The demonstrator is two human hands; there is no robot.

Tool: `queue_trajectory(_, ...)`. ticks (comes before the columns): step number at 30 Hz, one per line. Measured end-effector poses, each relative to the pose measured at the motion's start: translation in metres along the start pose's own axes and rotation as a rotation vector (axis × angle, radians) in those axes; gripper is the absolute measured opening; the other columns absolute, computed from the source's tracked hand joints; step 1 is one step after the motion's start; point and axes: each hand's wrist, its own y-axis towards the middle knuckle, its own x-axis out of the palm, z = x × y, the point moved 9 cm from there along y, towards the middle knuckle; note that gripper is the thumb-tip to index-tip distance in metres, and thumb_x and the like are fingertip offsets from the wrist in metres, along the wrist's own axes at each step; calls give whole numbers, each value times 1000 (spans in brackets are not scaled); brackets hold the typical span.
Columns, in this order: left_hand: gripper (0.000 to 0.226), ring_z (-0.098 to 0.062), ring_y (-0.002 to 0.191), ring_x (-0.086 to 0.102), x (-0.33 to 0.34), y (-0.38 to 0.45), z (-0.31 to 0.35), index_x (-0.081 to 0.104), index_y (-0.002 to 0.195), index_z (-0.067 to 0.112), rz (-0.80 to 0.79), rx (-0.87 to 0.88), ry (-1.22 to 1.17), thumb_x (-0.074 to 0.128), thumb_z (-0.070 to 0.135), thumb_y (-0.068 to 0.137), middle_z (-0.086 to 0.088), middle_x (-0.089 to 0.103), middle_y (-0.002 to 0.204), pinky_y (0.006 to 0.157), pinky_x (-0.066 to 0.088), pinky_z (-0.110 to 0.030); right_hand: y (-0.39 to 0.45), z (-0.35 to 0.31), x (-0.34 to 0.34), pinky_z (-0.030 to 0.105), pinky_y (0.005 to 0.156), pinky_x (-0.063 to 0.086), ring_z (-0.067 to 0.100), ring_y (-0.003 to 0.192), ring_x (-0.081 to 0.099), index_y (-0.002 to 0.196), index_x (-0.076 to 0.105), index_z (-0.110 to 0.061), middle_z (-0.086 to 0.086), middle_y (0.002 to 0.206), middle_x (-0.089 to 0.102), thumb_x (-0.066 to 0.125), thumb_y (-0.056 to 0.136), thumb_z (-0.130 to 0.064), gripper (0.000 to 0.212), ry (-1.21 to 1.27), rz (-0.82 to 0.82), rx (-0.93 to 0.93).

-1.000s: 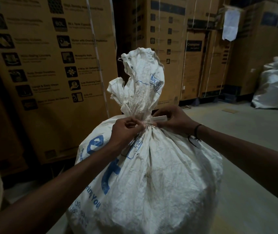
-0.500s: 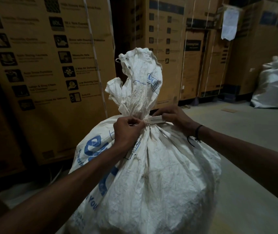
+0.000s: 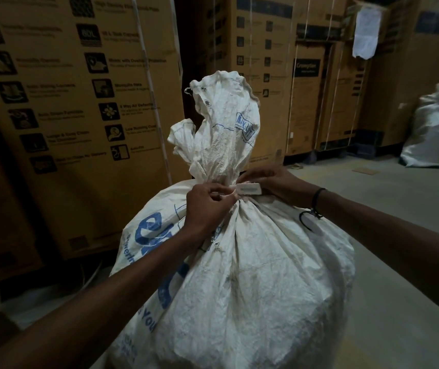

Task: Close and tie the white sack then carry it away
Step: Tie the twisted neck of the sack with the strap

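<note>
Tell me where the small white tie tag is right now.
Head view, centre: the small white tie tag sits at the gathered neck of the white woven sack, between the left hand and right hand.

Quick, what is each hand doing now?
Left hand: closed, pinching the white tie at the sack neck.
Right hand: closed on the tie's tag end.

White sack (image 3: 253,275) — blue print; brown boxes (image 3: 80,115) — black icons
</note>
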Motion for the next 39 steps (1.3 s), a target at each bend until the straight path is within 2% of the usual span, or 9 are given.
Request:
queue_trajectory(5, 16, -5, 79, 77, -2, -3, 4, 86, 100, 16, -11, 66, 35, 86, 21, 85, -1, 83, 89, 75, 64, -25, 5, 3, -1, 24, 91, 58, 11, 115, 73, 120, 75, -6, 12, 125, 76, 54, 100, 11, 33, -70, -13, -14)
queue_trajectory(11, 23, -1, 70, 74, -8, -1, 3, 81, 79, 19, 70, 4, 3, 99, 25, 66, 8, 78, 74, 63, 56, -14, 3, -2, 1, 20, 88, 56, 13, 115, 73, 124, 76, -9, 4, 123, 77, 69, 99, -5, 26, -143, -36, -48)
queue_trajectory(15, 32, -10, 68, 76, -3, 3, 2, 78, 73, 16, 8, -19, -35, 103, 31, 58, 4, 78, 70, 58, 56, -18, 2, -3, -1, 21, 90, 56, 15, 117, 72, 124, 76, -9, 4, 124, 77, 69, 98, -3, 28, -166, -23, -59)
queue_trajectory(21, 6, -9, 75, 77, -4, 5, 1, 84, 84, 19, -61, 18, -4, 87, 17, 79, 3, 81, 80, 72, 62, -26, -1, -13, 0, 17, 91, 54, 16, 115, 72, 118, 78, -7, 6, 120, 78, 73, 91, -8, 28, -225, 9, -115)
queue_trajectory(26, 18, -1, 81, 74, -6, 8, 7, 80, 98, 17, -84, 86, 30, 87, 17, 81, 7, 80, 86, 70, 56, -10, -6, -23, 6, 37, 108, 56, 20, 119, 70, 116, 79, -8, 9, 122, 77, 72, 86, -17, 32, -246, 8, -153)
queue_trajectory(30, 22, 6, 78, 71, 1, 13, 10, 81, 105, 22, -102, 120, 79, 82, 14, 85, 10, 78, 86, 70, 53, -8, -8, -22, 7, 27, 99, 59, 9, 104, 73, 112, 81, -17, 5, 122, 76, 67, 70, -42, 51, -256, 15, -123)
queue_trajectory(35, 26, 2, 74, 72, 3, 13, 11, 83, 103, 23, -54, 139, 123, 74, 7, 85, 11, 77, 81, 69, 60, -17, -8, -22, 10, 8, 67, 48, -10, 67, 66, 118, 78, -9, -15, 90, 77, 70, 87, -11, 33, -272, -17, -95)
queue_trajectory(37, 20, 1, 73, 71, 2, 14, 11, 82, 97, 24, -47, 132, 126, 80, 12, 81, 10, 77, 78, 69, 61, -19, -10, -23, 13, 7, 63, 48, -9, 64, 66, 118, 78, -8, -22, 81, 77, 72, 83, -25, 39, -269, -38, -98)
queue_trajectory(39, 18, -1, 70, 71, 1, 16, 12, 81, 92, 24, -47, 131, 112, 87, 17, 77, 8, 77, 76, 67, 60, -21, -11, -26, 17, 12, 70, 52, -4, 75, 72, 117, 79, -13, -14, 94, 80, 75, 78, -45, 51, -276, -41, -115)
